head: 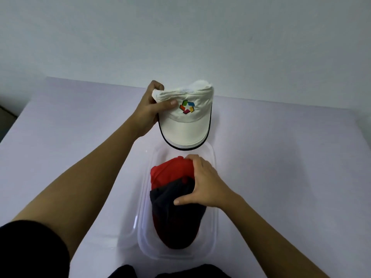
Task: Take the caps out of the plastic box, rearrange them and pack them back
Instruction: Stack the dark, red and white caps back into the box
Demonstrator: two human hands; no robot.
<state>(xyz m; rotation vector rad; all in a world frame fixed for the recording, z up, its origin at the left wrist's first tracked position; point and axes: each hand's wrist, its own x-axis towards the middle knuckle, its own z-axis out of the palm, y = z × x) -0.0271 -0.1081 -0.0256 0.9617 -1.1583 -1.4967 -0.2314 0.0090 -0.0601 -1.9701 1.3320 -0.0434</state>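
Nearest, at six o'clock: plastic box, clear, oblong, resting on the pale lilac table. Contents, two caps stacked lengthwise. Item one, dark cap, brim toward me, red edging along the brim. Item two, red cap, partly beneath the dark one, crown toward twelve o'clock.

My right hand lies over the two caps in the box, coming in from four o'clock; thumb on the dark crown, fingers curled over the far edge of the red fabric, closed on both.

Farther out, at twelve o'clock, above the box's far end: white cap, dark piping round the brim, multicoloured emblem on the front, crown crumpled. My left hand grips its crown from nine o'clock, thumb pressed beside the emblem, fingers wrapped behind.

Beyond: plain grey wall.
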